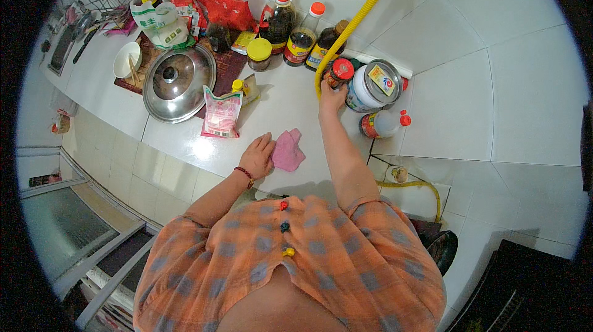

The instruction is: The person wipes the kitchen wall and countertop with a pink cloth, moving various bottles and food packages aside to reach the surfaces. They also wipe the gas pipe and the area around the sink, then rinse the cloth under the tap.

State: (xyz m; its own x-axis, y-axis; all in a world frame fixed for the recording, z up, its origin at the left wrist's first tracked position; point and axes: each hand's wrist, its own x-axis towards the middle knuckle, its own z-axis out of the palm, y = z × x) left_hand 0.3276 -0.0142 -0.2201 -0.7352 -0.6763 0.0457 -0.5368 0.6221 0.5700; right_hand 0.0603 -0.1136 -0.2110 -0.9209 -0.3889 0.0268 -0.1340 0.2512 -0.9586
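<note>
My left hand [258, 157] lies on the white countertop [273, 100], fingers extended. Right beside it is a crumpled pink cloth [288, 150], which the thumb side appears to touch. Farther off, my right hand [332, 97] has its fingers around the lower part of a red-lidded glass jar [340, 72] with dark contents. A yellow corrugated hose [356, 21] hangs just left of that jar. Close on the jar's right stands a large white tub [363, 91] with a metal lid, a small yellow packet [381, 80] on top. My right fingertips are partly hidden.
Sauce bottles [300, 40] and a yellow-lidded jar [259, 54] line the back. A red-capped bottle [382, 123] stands at the right. Leftward are a pink-and-white bag [222, 114], a steel pot lid [179, 84], a white bowl [125, 63] with chopsticks and a knife [84, 47].
</note>
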